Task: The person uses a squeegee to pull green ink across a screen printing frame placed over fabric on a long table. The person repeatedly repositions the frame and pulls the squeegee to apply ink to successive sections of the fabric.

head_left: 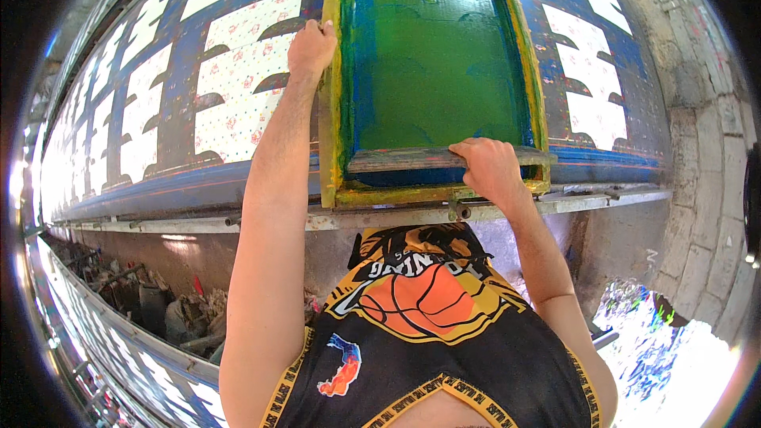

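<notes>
A screen-printing frame (436, 193), its wooden rim smeared yellow and green, lies on the long table in front of me. Its mesh (436, 71) looks green, with blue ink along the edges. My left hand (311, 49) is closed on the frame's left side, toward the far end. Across the near end of the mesh lies a wooden squeegee (404, 159), its right end reaching over the rim. My right hand (490, 170) grips the squeegee right of its middle, fingers curled over the top. The squeegee's lower edge is hidden.
White cut fabric pieces (246, 71) with small coloured prints lie in rows left of the frame, and more pieces (590, 79) lie to its right. A metal rail (158, 227) runs along the table's near edge. A block wall (705, 190) stands at right; another table (103, 325) lies lower left.
</notes>
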Motion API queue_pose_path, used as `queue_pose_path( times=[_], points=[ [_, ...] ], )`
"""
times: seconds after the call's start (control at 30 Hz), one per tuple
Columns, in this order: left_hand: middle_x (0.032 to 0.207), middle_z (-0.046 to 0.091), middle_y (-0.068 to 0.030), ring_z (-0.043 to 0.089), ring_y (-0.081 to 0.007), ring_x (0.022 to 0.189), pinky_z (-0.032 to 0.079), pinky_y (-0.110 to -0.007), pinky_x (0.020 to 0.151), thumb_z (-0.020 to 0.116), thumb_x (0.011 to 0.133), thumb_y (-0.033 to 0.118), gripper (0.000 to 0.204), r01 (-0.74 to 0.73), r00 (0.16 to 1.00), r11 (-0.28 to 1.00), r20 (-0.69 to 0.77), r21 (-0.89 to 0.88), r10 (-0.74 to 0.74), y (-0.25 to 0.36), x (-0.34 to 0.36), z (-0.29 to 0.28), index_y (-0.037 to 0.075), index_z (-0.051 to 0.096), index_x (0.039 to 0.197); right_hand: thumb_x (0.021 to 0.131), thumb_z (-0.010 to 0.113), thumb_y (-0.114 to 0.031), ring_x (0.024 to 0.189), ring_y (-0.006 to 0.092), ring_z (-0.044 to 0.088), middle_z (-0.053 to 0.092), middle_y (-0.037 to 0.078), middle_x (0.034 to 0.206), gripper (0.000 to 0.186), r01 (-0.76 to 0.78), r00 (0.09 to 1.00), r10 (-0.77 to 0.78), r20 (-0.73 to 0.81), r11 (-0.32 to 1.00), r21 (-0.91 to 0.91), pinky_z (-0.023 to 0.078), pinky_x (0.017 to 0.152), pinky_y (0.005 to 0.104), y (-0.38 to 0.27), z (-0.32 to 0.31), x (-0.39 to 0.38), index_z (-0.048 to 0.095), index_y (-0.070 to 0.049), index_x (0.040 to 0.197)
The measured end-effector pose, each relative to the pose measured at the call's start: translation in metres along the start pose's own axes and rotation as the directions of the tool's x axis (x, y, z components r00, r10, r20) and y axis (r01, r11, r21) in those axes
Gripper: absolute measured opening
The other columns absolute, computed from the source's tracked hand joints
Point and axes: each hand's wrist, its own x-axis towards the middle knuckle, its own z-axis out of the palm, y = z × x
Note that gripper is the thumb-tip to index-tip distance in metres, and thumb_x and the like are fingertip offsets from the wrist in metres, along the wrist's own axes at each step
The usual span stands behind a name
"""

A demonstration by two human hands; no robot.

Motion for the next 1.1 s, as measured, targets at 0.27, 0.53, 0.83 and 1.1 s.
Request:
queue_pose_path(
  times=[0.27, 0.53, 0.83, 1.1],
  points=[
    [0.117, 0.080, -0.0211, 0.075, -0.0409, 0.113, 0.058, -0.054, 0.098, 0.060, 0.106, 0.050, 0.050, 0.012, 0.999, 0.998, -0.031, 0.060, -0.010, 0.001, -0.004, 0.002, 0.006, 0.071, 0.126, 0.080, 0.079, -0.007, 0.105, 0.0330, 0.078, 0.079, 0.010, 0.106, 0.037, 0.007, 0.998, -0.005, 0.066, 0.999, -0.031, 0.062, 0.088, 0.0488, -0.003, 0.005, -0.022, 0.080, -0.010, 0.117],
    [0.122, 0.080, -0.0206, 0.076, -0.0386, 0.114, 0.058, -0.049, 0.101, 0.069, 0.101, 0.048, 0.047, 0.097, 0.993, 0.995, -0.062, 0.023, -0.095, 0.000, 0.008, 0.006, 0.008, 0.077, 0.123, 0.086, 0.089, -0.033, 0.123, 0.0376, 0.071, 0.073, 0.019, 0.126, 0.060, 0.305, 0.952, -0.300, -0.061, 0.908, 0.289, 0.057, 0.105, 0.0495, 0.036, 0.012, -0.060, 0.068, -0.002, 0.133],
    [0.116, 0.081, -0.0187, 0.077, -0.0372, 0.110, 0.058, -0.047, 0.097, 0.069, 0.101, 0.044, 0.042, 0.120, 0.988, 0.989, -0.108, 0.089, -0.110, 0.010, 0.004, 0.005, 0.005, 0.078, 0.115, 0.097, 0.081, -0.033, 0.116, 0.0424, 0.071, 0.073, 0.021, 0.126, 0.056, -0.127, 0.904, 0.247, -0.348, 0.934, 0.333, 0.058, 0.097, 0.0504, 0.192, -0.008, -0.068, 0.067, -0.001, 0.140],
    [0.114, 0.081, -0.0189, 0.077, -0.0353, 0.106, 0.058, -0.046, 0.096, 0.072, 0.100, 0.042, 0.041, 0.101, 0.988, 0.993, -0.127, 0.056, -0.093, 0.013, 0.002, 0.003, 0.004, 0.077, 0.113, 0.091, 0.087, -0.027, 0.098, 0.0360, 0.073, 0.072, 0.018, 0.117, 0.062, -0.210, 0.906, 0.373, -0.199, 0.806, 0.553, 0.059, 0.087, 0.0455, 0.218, 0.037, -0.060, 0.066, 0.002, 0.143]
  ],
)
